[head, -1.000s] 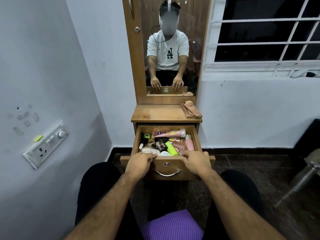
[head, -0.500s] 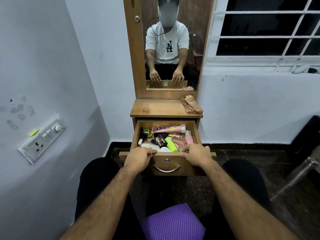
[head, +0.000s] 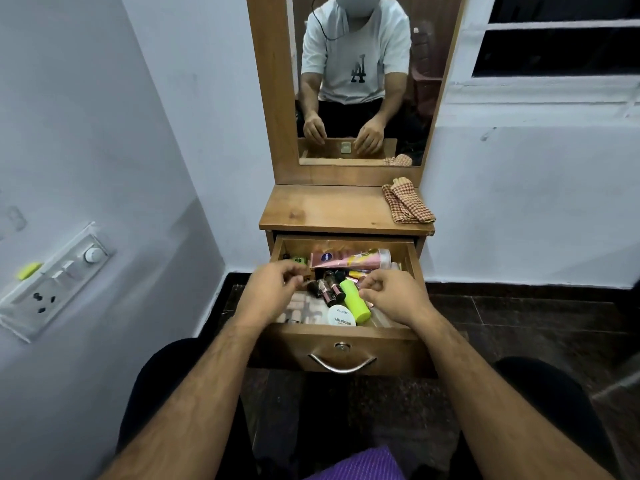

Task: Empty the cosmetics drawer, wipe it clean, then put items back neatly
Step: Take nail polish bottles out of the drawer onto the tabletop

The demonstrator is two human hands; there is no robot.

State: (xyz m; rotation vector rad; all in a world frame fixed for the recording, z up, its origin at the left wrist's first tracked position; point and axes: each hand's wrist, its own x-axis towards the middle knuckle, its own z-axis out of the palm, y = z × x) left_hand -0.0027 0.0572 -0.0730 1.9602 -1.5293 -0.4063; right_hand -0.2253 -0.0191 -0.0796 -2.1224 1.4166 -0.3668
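Hands hover over the open drawer [head: 346,336], left hand [head: 268,294] and right hand [head: 393,297] loosely curled, holding nothing.

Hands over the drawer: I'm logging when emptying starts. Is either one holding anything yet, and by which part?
Nothing clearly held. The left hand and right hand hover with curled fingers over the drawer; no item sits in either.

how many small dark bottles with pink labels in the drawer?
2 visible: one small dark bottle with a pink label mid-drawer beside the left hand, another just right of it, against the lime-green tube. The hands may hide more.
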